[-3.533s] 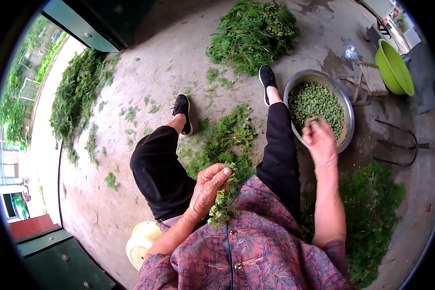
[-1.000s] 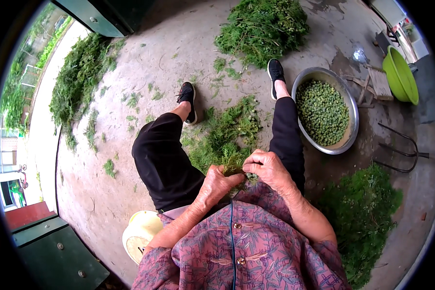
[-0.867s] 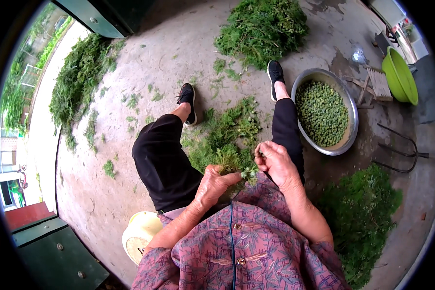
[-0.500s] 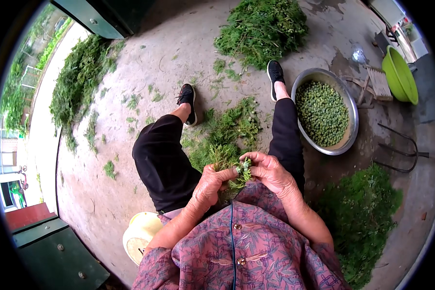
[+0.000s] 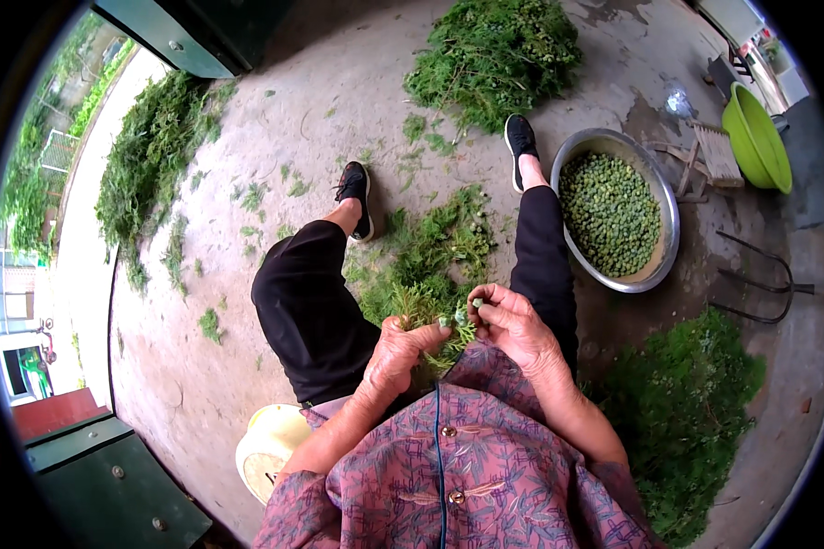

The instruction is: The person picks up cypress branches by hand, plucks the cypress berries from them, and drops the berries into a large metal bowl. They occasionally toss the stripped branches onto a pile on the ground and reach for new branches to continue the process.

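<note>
Between my knees, my left hand (image 5: 401,355) is closed on a leafy evergreen sprig (image 5: 454,342) that carries a few pale green cones. Just right of the sprig, my right hand (image 5: 515,331) pinches a small green cone (image 5: 477,303) between thumb and finger, apart from the twig. Below my hands, a loose heap of green cuttings (image 5: 439,240) lies on the floor between my feet. Beyond my right leg stands a metal basin (image 5: 666,240) holding many round green cones (image 5: 609,215).
Larger piles of evergreen branches lie ahead (image 5: 499,59), at the left (image 5: 146,165) and at the right (image 5: 682,421). A small wooden stool (image 5: 716,157), a lime-green tub (image 5: 755,137) and a fork head (image 5: 778,289) are at the right. A pale yellow bucket (image 5: 270,444) stands by my left hip.
My right hand has drawn slightly away from the sprig, with a cone now visible between its fingertips. My left hand keeps its hold on the sprig.
</note>
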Motion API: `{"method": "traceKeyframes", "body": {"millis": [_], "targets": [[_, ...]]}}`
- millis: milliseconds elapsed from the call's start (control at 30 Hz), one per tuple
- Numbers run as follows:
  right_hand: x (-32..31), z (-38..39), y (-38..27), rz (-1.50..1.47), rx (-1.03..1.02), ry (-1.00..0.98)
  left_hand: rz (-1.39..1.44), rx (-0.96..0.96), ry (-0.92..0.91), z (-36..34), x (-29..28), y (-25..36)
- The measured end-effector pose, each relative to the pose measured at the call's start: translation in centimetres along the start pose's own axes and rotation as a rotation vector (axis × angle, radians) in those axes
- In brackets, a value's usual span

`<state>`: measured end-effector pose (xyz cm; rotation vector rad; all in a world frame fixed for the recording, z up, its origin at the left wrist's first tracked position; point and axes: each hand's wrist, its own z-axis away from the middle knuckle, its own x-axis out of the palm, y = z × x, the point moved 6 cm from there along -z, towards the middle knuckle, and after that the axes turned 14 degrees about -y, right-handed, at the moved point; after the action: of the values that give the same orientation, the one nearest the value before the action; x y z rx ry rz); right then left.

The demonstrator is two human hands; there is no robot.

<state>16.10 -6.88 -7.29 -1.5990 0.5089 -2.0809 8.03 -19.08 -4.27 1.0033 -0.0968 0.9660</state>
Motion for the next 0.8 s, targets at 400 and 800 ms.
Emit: {"method": "traceKeyframes", "body": {"millis": [400, 800], "targets": [[1.3, -0.1, 0.3, 0.245, 0.062, 0.022, -0.012, 0.041, -0.011, -0.5, -0.7, -0.8], [0.2, 0.4, 2.0, -0.092, 0.008, 0.052, 0.055, 0.005, -0.004, -0.4, -0.5, -1.3]]}}
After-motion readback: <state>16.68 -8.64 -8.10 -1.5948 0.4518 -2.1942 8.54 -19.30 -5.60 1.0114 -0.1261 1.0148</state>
